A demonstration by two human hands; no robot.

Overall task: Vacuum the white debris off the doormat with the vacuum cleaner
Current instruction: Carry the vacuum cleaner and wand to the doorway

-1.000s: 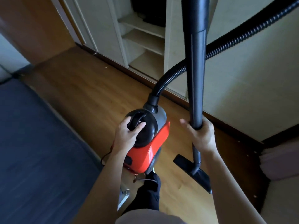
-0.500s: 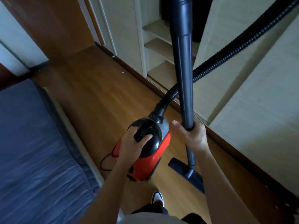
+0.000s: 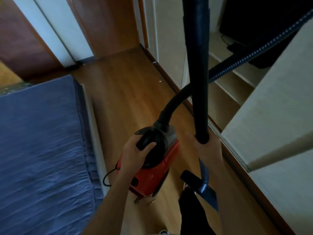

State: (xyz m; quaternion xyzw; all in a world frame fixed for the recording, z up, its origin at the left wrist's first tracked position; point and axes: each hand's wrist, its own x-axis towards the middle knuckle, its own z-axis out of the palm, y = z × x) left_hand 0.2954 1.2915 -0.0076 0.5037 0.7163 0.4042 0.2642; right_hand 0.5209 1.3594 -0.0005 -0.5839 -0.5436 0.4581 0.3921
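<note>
Both grips curl tight: left hand (image 3: 133, 156) on vacuum cleaner handle (image 3: 143, 141), right hand (image 3: 207, 150) on wand (image 3: 197, 73).

Wooden floor (image 3: 128, 99), blue bed (image 3: 39, 141) on its left side, white speck (image 3: 160, 81) near wardrobe (image 3: 169, 39)

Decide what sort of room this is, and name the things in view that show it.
Probably a bedroom: a bed with blue bedding on the left, a built-in wardrobe with open shelves on the right, wooden flooring between them.
</note>
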